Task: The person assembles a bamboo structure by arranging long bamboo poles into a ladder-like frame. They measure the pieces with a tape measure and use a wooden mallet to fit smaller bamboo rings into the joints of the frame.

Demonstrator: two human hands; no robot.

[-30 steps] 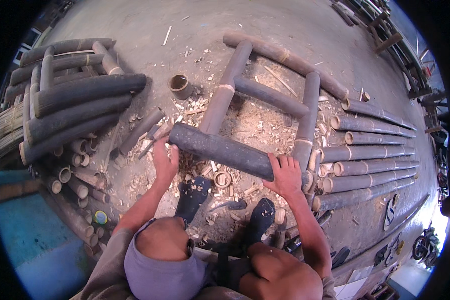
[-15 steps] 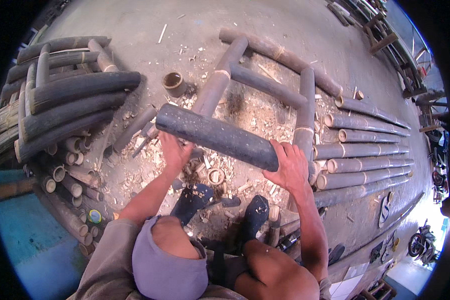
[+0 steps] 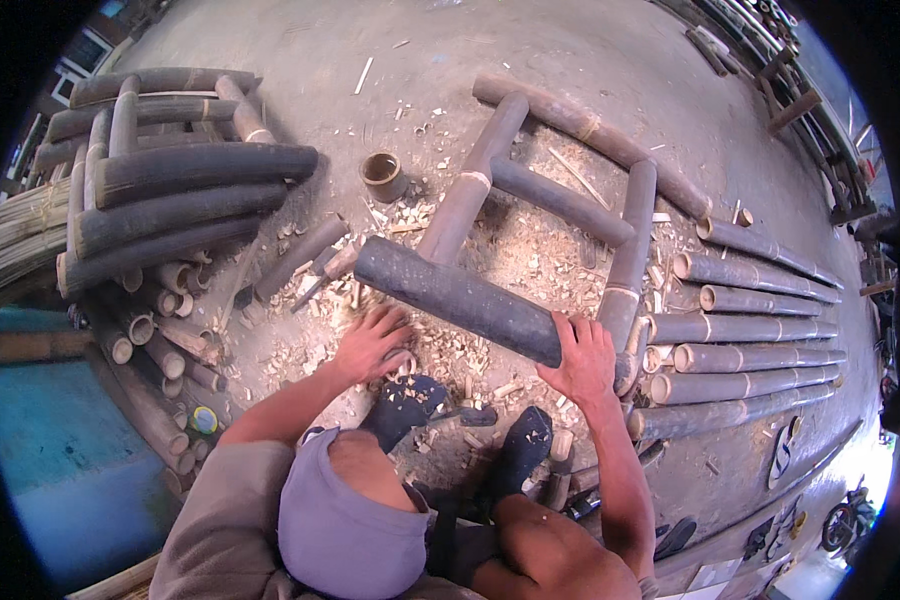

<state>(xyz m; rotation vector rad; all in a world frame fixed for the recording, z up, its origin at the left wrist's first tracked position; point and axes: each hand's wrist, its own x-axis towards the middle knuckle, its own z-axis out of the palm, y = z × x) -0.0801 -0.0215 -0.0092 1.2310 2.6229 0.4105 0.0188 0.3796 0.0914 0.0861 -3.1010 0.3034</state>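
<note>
A thick, dark bamboo pole (image 3: 460, 305) lies across the near ends of a bamboo frame (image 3: 488, 135). My right hand (image 3: 582, 358) grips the pole's right end, thumb on the near side and fingers over the top. Below the pole's left part, my left hand (image 3: 373, 345) is apart from it, with fingers spread and slightly blurred. It hangs over wood chips (image 3: 320, 345) close to my left foot (image 3: 402, 405). How the pole meets the frame's side pieces is partly hidden beneath it.
Stacked bamboo frames (image 3: 200, 175) stand at left, above cut bamboo pieces (image 3: 175, 440). Several bamboo poles (image 3: 760, 328) lie side by side at right. A short bamboo cup-like section (image 3: 384, 178) stands beyond the held pole. Dark tools lie among the chips.
My left hand has let go of the pole's left end and dropped below it. The pole sits lower against the frame, and my right hand still grips it. The whole view has shifted slightly.
</note>
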